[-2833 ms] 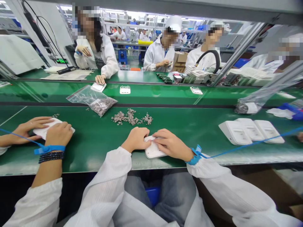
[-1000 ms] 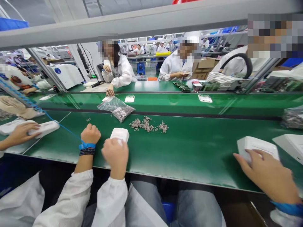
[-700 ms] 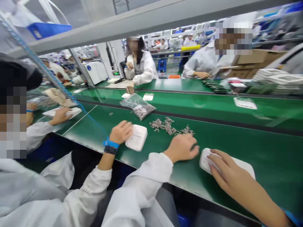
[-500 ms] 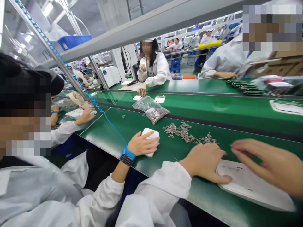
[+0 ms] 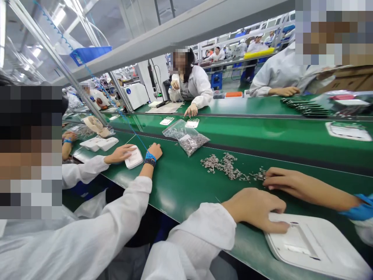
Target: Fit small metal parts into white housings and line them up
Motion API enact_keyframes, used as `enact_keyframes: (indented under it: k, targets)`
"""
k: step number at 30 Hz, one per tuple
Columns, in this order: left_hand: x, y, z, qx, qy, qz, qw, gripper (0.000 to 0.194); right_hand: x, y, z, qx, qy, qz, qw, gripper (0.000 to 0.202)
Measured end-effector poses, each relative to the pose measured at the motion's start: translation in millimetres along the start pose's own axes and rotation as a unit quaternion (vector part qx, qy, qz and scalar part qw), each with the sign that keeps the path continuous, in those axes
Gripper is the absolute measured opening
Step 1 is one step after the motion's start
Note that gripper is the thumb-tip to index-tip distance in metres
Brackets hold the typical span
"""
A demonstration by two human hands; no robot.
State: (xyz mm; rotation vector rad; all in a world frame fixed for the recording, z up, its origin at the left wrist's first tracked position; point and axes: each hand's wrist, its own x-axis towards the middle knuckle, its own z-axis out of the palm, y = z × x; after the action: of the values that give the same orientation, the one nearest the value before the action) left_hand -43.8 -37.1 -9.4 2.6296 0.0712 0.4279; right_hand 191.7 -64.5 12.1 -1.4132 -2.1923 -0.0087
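Left hand (image 5: 254,209) clamps a shell (image 5: 335,241) right of the pile of metal bits (image 5: 223,165) and nearer the wearer, seemingly to steady it; right hand (image 5: 295,182) bunches at the pile, apparently set within easy reach. Whether it pinches anything cannot be seen.

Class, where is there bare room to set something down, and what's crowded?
Bare: worktop between the neighbour's right hand and the metal pieces; also the far strip between the parts bag and rightmost white cover.
Crowded: near right, where the left hand holds the white casing and the right hand is at the pieces.
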Motion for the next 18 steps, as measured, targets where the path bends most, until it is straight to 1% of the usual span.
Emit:
enact_keyframes:
  k: [1, 2, 3, 5, 7, 8, 10, 11, 12, 13, 16, 18]
  targets:
    - [-0.2, 0.1, -0.6, -0.015, -0.005, -0.006, 1.0, 0.035, -3.1, -0.1, -1.7, 0.047, -0.074, -0.022, 0.996, 0.044]
    - [-0.5, -0.1, -1.3, -0.031, -0.009, -0.01, 0.999, 0.036, -5.9, -0.3, -2.9, 0.088, -0.118, -0.028, 0.989, 0.037]
    - [-0.7, -0.6, -2.1, -0.049, -0.011, -0.014, 0.999, 0.035, -8.7, -0.3, -3.7, 0.114, -0.123, -0.015, 0.986, 0.034]
    - [-0.2, -3.3, -3.9, -0.082, 0.011, -0.031, 0.996, 0.034, -14.5, -0.3, -3.8, 0.126, -0.044, 0.039, 0.99, 0.032]
    - [3.0, -9.4, -6.2, -0.077, 0.078, -0.073, 0.991, 0.031, -19.5, -0.9, -2.1, 0.139, 0.025, 0.094, 0.985, 0.036]
    - [5.8, -13.7, -7.5, -0.052, 0.125, -0.101, 0.986, 0.031, -20.8, -1.8, -0.6, 0.152, 0.043, 0.123, 0.98, 0.038]
    - [12.9, -24.1, -10.5, 0.019, 0.216, -0.153, 0.964, 0.036, -19.9, -5.3, 3.8, 0.186, 0.05, 0.175, 0.966, 0.043]
    - [16.6, -29.5, -11.9, 0.053, 0.243, -0.17, 0.953, 0.042, -17.4, -7.8, 6.6, 0.205, 0.046, 0.196, 0.958, 0.046]
    - [19.9, -34.5, -13.2, 0.08, 0.254, -0.18, 0.947, 0.046, -13.7, -10.7, 9.8, 0.221, 0.047, 0.214, 0.95, 0.049]
    - [22.4, -38.8, -14.3, 0.098, 0.251, -0.183, 0.945, 0.047, -9.0, -13.8, 13.2, 0.235, 0.054, 0.231, 0.943, 0.052]
    - [24.2, -45.6, -16.2, 0.123, 0.211, -0.171, 0.955, 0.03, 5.6, -22.3, 22.9, 0.272, 0.084, 0.275, 0.918, 0.059]
    - [21.9, -45.6, -16.7, 0.123, 0.203, -0.172, 0.956, 0.028, 11.8, -26.0, 27.0, 0.297, 0.086, 0.293, 0.905, 0.058]
